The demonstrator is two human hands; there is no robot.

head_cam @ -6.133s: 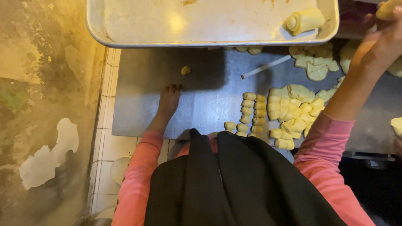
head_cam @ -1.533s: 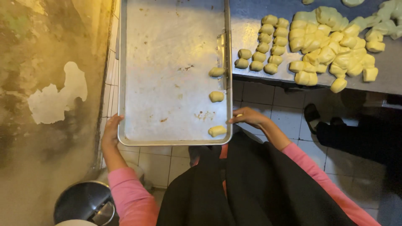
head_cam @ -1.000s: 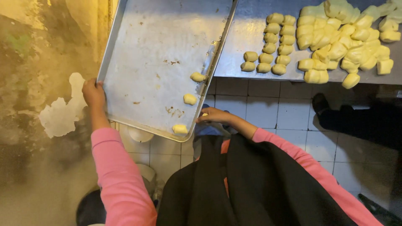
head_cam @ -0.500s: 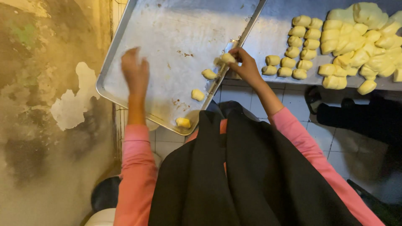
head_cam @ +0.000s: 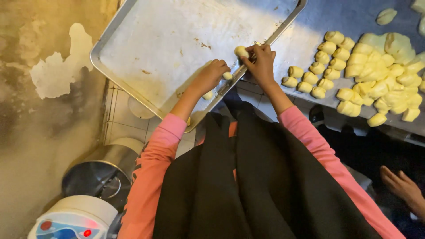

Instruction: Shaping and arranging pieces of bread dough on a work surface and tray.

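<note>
A large metal baking tray (head_cam: 146, 40) lies tilted across the edge of the steel table (head_cam: 332, 17). My left hand (head_cam: 211, 75) rests near the tray's lower edge with a small dough piece (head_cam: 227, 75) at its fingertips. My right hand (head_cam: 261, 59) grips the tray's rim and pinches another pale dough piece (head_cam: 241, 51). One more dough piece (head_cam: 207, 95) lies on the tray just below my left hand. Rows of yellow dough pieces (head_cam: 363, 75) sit on the table to the right.
A round steel pot (head_cam: 99, 175) and a white appliance with red buttons (head_cam: 73, 219) stand at the lower left by a stained wall (head_cam: 40, 88). A bare foot (head_cam: 405, 188) shows at the lower right. White tiles lie under the tray.
My left hand has come in from the tray's left side to the lower edge beside a dough piece. My right hand stays at the rim, now holding dough. The view has shifted.
</note>
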